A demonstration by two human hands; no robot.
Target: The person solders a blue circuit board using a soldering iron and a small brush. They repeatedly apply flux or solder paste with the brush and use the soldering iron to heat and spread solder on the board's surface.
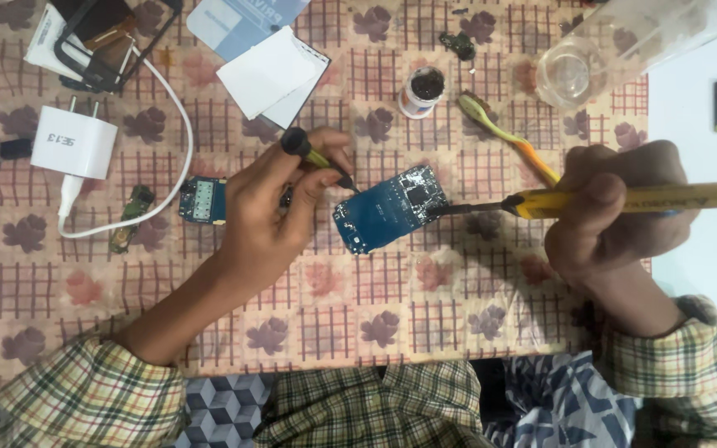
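From the head camera, the blue board lies loose on the tablecloth. The left hand pinches a small tool; the right hand grips a yellow iron, its tip touching the board. A push could slide the board or burn it.

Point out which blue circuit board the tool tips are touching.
The larger blue board at centre, between both hands; the smaller blue board lies untouched behind the left hand.

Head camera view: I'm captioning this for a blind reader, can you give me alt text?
A blue circuit board lies on a patterned tablecloth while the right hand touches a yellow-handled soldering iron to it and the left hand points a small black-tipped tool at it. A white charger lies at left.
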